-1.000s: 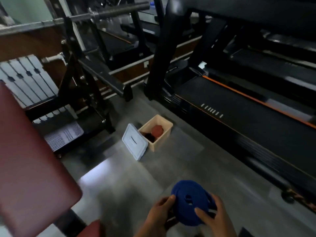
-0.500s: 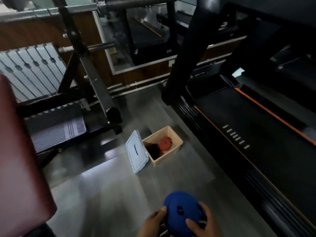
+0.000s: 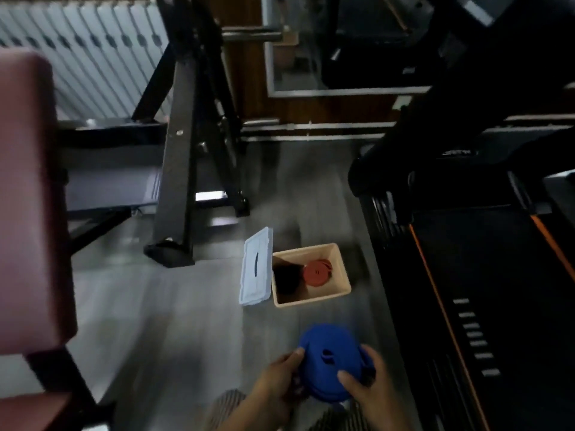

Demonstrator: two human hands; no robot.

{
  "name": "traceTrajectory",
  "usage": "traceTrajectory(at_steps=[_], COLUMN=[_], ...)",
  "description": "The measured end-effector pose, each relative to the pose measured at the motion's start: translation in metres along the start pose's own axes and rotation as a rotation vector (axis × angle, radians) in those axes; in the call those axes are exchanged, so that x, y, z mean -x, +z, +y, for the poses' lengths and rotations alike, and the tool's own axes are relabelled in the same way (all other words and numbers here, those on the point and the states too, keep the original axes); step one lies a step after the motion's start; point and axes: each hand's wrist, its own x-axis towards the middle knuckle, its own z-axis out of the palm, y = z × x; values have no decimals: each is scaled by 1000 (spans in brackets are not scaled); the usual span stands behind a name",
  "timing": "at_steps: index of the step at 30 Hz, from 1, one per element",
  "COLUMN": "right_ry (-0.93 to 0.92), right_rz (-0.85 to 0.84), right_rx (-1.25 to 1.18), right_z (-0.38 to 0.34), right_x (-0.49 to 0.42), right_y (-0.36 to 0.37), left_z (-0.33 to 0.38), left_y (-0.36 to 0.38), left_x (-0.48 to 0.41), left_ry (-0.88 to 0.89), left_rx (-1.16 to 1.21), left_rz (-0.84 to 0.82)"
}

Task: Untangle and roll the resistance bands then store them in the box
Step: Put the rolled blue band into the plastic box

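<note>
Grey floor (image 3: 186, 321) below; hands (image 3: 280, 379) (image 3: 371, 388) grip seemingly rolled band (image 3: 329, 345).

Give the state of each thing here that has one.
blue band: rolled, held between both hands
box: open, on the floor
lid: off, beside the box
red band: rolled, inside the box
left hand: grips blue band
right hand: grips blue band

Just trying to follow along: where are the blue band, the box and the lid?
blue band (image 3: 323, 340), head view, upper face of the roll
box (image 3: 311, 298), head view, near wall
lid (image 3: 253, 281), head view, flat top below the slot
</note>
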Motion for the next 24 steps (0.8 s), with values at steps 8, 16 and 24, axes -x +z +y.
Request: traceTrajectory(at_steps=[8, 16, 24], right_ry=[-7, 32, 2], right_rz=[-157, -122, -178], right_rx=[179, 295, 364], right_z=[-50, -22, 72], right_x=[-104, -256, -437], right_y=[-56, -29, 19], left_z=[-10, 41, 81], left_y=[76, 82, 62], left_x=[-72, -207, -385], left_ry=[-59, -30, 39], left_rx=[361, 397, 337], left_rz=[42, 61, 233])
